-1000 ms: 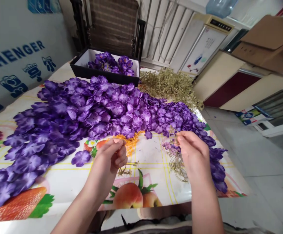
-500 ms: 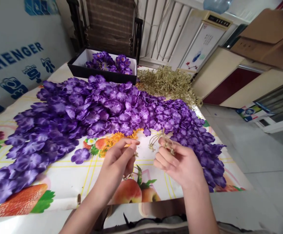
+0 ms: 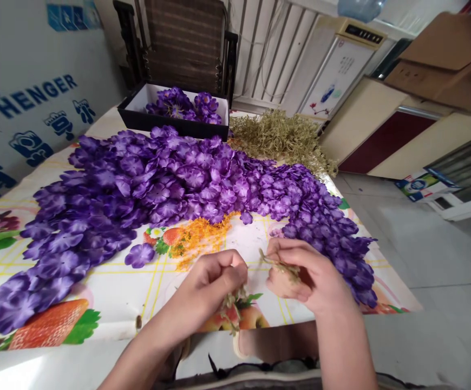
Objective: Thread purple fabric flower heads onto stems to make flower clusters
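Note:
My left hand is closed in a pinch on an olive-green artificial flower stem, whose small branches hang below the fingers. A short gap to the right, my right hand has its fingers curled round another olive-green stem piece. Both hands hover over the near edge of the table. Beyond them spreads a wide heap of purple fabric petals, with one loose petal lying apart. A small pile of orange stamens lies just past my left hand.
A black box with assembled purple flowers stands at the back of the table. Beside it lies a bundle of olive-green stems. The patterned tablecloth covers the table. Behind stands a dark chair.
Both hands have come lower and nearer to me, the left also moving rightward. Stem branches now show hanging under my left hand. The right fingers have folded further round their stem piece.

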Tool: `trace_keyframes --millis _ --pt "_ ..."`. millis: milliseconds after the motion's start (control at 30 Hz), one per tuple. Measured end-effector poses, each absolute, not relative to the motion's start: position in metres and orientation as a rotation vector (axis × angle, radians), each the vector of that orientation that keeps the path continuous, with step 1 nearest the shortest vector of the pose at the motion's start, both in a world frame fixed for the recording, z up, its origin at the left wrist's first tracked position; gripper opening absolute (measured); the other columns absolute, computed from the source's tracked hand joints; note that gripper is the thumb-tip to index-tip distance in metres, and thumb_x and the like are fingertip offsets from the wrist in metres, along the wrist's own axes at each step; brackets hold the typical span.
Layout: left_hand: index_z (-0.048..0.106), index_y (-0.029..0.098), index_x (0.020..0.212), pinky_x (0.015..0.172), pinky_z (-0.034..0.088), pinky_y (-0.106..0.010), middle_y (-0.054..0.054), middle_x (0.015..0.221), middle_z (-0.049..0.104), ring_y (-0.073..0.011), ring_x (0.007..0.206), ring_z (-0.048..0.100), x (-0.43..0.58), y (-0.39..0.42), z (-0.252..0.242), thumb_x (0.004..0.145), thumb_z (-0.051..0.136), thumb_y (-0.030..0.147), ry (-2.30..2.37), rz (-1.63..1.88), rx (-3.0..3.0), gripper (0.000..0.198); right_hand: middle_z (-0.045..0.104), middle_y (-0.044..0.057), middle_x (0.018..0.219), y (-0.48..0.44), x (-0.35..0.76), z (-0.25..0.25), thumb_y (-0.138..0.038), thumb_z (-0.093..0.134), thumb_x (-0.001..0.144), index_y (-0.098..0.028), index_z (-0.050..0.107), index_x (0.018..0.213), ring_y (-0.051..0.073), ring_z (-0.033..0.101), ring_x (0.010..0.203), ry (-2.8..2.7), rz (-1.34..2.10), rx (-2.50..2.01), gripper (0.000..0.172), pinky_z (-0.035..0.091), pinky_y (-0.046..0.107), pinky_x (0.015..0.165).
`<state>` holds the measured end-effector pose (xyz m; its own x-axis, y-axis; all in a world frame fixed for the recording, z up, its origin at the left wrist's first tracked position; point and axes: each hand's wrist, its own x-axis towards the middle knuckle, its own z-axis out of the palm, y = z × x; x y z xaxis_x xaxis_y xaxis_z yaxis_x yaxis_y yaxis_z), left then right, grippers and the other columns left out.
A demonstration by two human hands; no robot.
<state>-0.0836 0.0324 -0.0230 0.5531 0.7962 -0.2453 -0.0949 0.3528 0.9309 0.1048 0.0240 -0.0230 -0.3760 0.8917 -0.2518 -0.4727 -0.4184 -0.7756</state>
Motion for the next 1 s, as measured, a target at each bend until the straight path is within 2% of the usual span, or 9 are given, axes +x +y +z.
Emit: trace_keyframes --millis 133,233,433,533,667,767,833,900,1000 --pt "0.045 0.019 0.068 0.049 0.027 -0.021 0.005 0.057 0.041 -0.0093 0.053 0.034 -0.085 0.027 -0.021 0.086 0.050 0.029 0.791 0.424 1.379 0.021 0.046 -0.005 0.053 0.012 0.120 -0.005 -0.030 0.064 0.071 -0.017 0.060 0.066 0.005 0.031 0.039 -0.951 1.655 -1.344 0.014 0.017 0.020 0.037" --pt "0.048 0.019 0.070 0.049 0.027 -0.019 0.006 0.057 0.044 -0.0089 0.053 0.038 -0.085 0.026 -0.026 0.081 0.051 0.021 0.836 0.210 1.542 0.012 0.039 -0.006 0.054 0.001 0.122 0.011 -0.032 0.057 0.078 -0.019 0.054 0.063 0.008 0.035 0.047 -1.324 1.429 -1.714 0.020 0.023 0.021 0.043" --pt "0.060 0.019 0.080 0.045 0.024 -0.019 0.007 0.057 0.049 -0.0082 0.051 0.041 -0.087 0.028 -0.030 0.083 0.055 0.030 0.922 0.081 1.572 0.013 0.058 0.004 0.062 -0.005 0.134 0.002 -0.042 0.044 0.080 -0.022 0.058 0.068 0.021 0.053 0.061 -1.673 0.777 -2.232 0.027 0.037 0.032 0.056" --pt "0.060 0.019 0.079 0.045 0.024 -0.019 0.008 0.055 0.045 -0.0080 0.051 0.039 -0.089 0.030 -0.028 0.085 0.054 0.033 0.928 0.110 1.576 0.017 0.063 0.012 0.080 0.003 0.149 -0.019 -0.034 0.048 0.078 -0.020 0.067 0.073 0.029 0.059 0.075 -1.741 0.454 -2.305 0.024 0.043 0.039 0.065" --pt "0.058 0.019 0.077 0.047 0.025 -0.020 0.007 0.057 0.046 -0.0081 0.053 0.039 -0.091 0.033 -0.027 0.087 0.051 0.034 0.907 0.114 1.542 0.020 0.062 0.020 0.094 0.025 0.148 -0.039 -0.024 0.053 0.075 -0.013 0.071 0.086 0.037 0.057 0.088 -1.750 -0.159 -2.203 0.025 0.044 0.050 0.077" --pt "0.057 0.019 0.077 0.048 0.025 -0.021 0.007 0.058 0.046 -0.0085 0.054 0.039 -0.091 0.035 -0.029 0.089 0.050 0.034 0.882 0.136 1.534 0.020 0.064 0.017 0.098 0.051 0.123 -0.055 -0.015 0.045 0.083 -0.013 0.070 0.090 0.030 0.058 0.094 -1.808 -0.139 -1.921 0.026 0.045 0.041 0.084" --pt "0.056 0.019 0.076 0.049 0.025 -0.022 0.007 0.057 0.045 -0.0087 0.054 0.039 -0.092 0.036 -0.031 0.089 0.049 0.034 0.882 0.149 1.529 0.021 0.066 0.012 0.094 0.069 0.103 -0.071 -0.017 0.047 0.086 -0.015 0.069 0.090 0.026 0.059 0.091 -1.891 -0.063 -1.878 0.022 0.046 0.035 0.083" --pt "0.056 0.019 0.076 0.050 0.026 -0.022 0.007 0.058 0.045 -0.0090 0.055 0.040 -0.093 0.036 -0.032 0.090 0.048 0.034 0.885 0.155 1.530 0.022 0.067 0.013 0.095 0.083 0.088 -0.087 -0.020 0.051 0.087 -0.015 0.069 0.096 0.027 0.060 0.090 -1.924 -0.026 -1.881 0.021 0.046 0.036 0.082" --pt "0.057 0.018 0.077 0.051 0.028 -0.023 0.006 0.059 0.047 -0.0098 0.055 0.042 -0.096 0.038 -0.032 0.091 0.047 0.035 0.889 0.162 1.530 0.024 0.068 0.014 0.090 0.094 0.077 -0.104 -0.018 0.056 0.083 -0.015 0.070 0.089 0.029 0.060 0.086 -1.896 -0.011 -1.928 0.016 0.044 0.038 0.078"
